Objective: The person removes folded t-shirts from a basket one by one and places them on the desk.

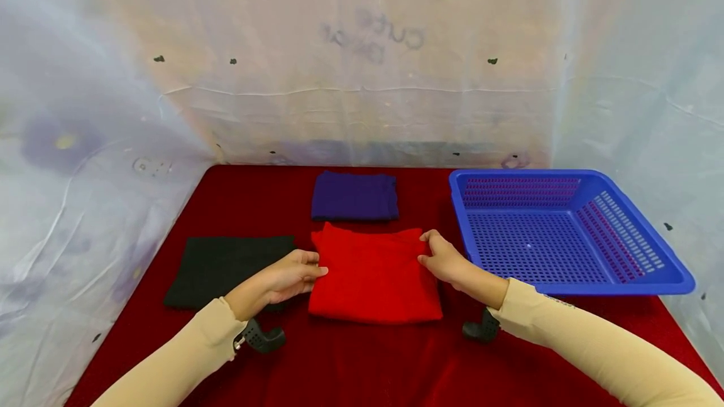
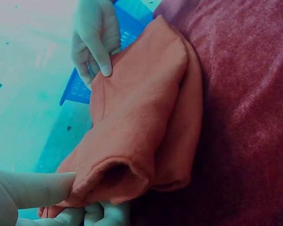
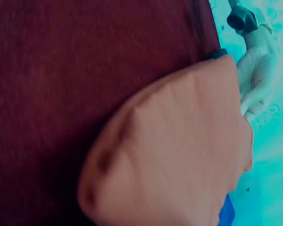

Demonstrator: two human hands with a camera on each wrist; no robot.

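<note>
Nearest the camera, two cream sleeves (image 1: 186, 350) reach in from 7 and 5 o'clock over the dark red tablecloth (image 1: 362, 363), each wrist carrying a black strap mount. Between them, at the table's centre, lies the folded red cloth (image 1: 373, 275). The left hand (image 1: 288, 276) grips its 9 o'clock edge, thumb on top and fingers curled under the fold, as the left wrist view shows. The right hand (image 1: 444, 259) pinches the cloth's far corner at about 2 o'clock, fingers bent onto the fabric. Just beside the left hand, at 9 o'clock, a folded black cloth (image 1: 226, 269) lies flat. Beyond the red cloth at 12 o'clock sits a folded purple cloth (image 1: 354, 196), close but apart. At 2 o'clock stands a blue perforated basket (image 1: 639, 284). Farthest, the translucent plastic backdrop (image 1: 362, 80) bears faint mirrored writing, too blurred to read.
</note>
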